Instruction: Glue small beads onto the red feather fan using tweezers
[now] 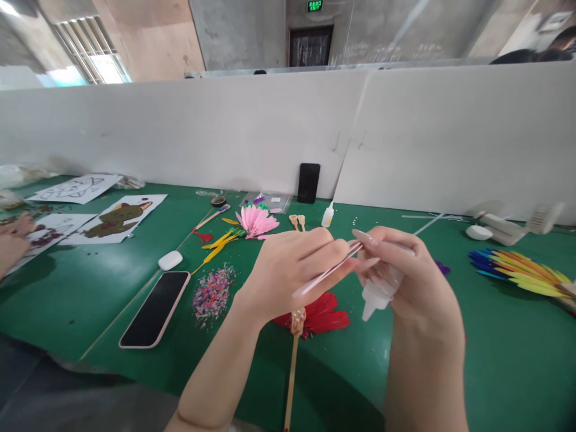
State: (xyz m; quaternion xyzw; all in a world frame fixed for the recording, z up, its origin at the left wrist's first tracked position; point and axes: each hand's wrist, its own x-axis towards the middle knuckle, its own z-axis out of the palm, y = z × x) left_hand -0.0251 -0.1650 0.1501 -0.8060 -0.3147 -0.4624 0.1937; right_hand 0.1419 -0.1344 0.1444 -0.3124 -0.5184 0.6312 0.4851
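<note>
My left hand (301, 264) is closed around pale pink tweezers (326, 277), whose tips reach the pinched fingertips of my right hand (411, 270). Whether anything small lies between the tips I cannot make out. A white plastic bottle (378, 298) with a nozzle pointing down is held in my right palm, partly covered by the fingers. Below both hands, a fan of red feathers (326, 317) lies on the green table, its wooden stick (291, 378) toward me. Pale beads or gems cover the joint (297, 321) of stick and feathers.
To the left are a phone (155, 309), a white case (170, 260), colourful bits (212, 295), yellow feathers (220, 243) and pink feathers (257, 221). A small glue bottle (328, 216) and standing phone (308, 183) are behind. Multicoloured feathers (522, 270) lie right. Another person's hand (15, 240) works far left.
</note>
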